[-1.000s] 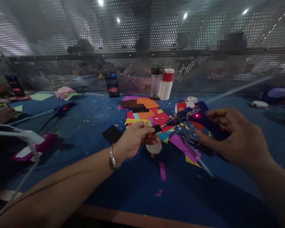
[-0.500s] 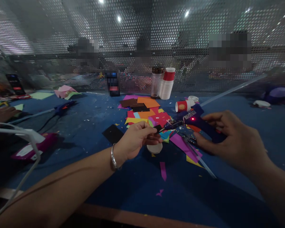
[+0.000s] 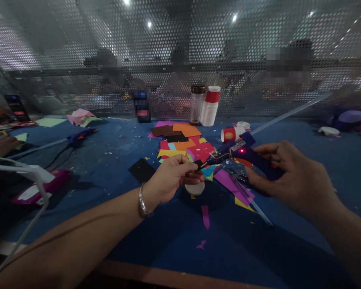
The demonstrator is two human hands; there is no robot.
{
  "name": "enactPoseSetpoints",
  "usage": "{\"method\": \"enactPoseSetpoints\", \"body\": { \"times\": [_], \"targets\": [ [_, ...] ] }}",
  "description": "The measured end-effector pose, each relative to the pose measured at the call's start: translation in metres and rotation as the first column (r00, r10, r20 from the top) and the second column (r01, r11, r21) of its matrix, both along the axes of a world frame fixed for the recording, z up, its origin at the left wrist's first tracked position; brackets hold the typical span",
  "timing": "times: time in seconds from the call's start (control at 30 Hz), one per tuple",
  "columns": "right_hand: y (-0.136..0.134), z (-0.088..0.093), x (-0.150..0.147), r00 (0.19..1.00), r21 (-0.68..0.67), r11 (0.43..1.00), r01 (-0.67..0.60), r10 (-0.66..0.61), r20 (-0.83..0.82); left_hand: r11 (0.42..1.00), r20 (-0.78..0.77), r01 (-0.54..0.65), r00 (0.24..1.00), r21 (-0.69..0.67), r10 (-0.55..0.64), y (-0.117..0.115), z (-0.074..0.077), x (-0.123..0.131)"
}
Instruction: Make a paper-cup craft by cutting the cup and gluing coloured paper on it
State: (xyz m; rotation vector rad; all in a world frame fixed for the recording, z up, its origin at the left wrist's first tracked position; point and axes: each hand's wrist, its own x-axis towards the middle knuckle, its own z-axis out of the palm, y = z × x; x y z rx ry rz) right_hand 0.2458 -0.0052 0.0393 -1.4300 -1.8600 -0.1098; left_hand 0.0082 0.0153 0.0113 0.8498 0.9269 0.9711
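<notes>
Black paper piece (image 3: pixel 199 163) pinched narrow between thumb and fingers of left hand (image 3: pixel 173 178). Glue gun (image 3: pixel 246 154) gripped by its handle in right hand (image 3: pixel 295 176), fingers wrapped round; nozzle (image 3: pixel 205 163) held at left fingertips, contact with paper can't be confirmed. Label (image 3: pixel 238 147) seen on gun body, ahead of right fingers, text unreadable; red LED (image 3: pixel 242 151) lit beside it. Round emblem (image 3: pixel 229 135) printed on tipped red-and-white paper cup (image 3: pixel 224 135), beyond right fingers, wording too small. White disc (image 3: pixel 195 189) seen just below left fingers. Purple paper (image 3: pixel 227 180), crossed by clear glue stick (image 3: pixel 260 211), placed between hands.
</notes>
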Motion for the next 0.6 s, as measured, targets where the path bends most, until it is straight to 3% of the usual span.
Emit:
{"method": "enactPoseSetpoints", "body": {
  "times": [0.33,0.6],
  "targets": [
    [0.0038,-0.0032,0.0024,0.992,0.145,0.987,-0.068,0.051,0.116,1.000,-0.026,-0.016,1.000,-0.004,0.016,-0.0010,0.0030,0.0014],
    [0.0014,-0.0048,0.0006,0.983,0.212,0.977,-0.033,-0.007,0.185,1.000,-0.003,-0.025,1.000,0.005,0.025,-0.0008,0.0005,0.0009]
  ]
}}
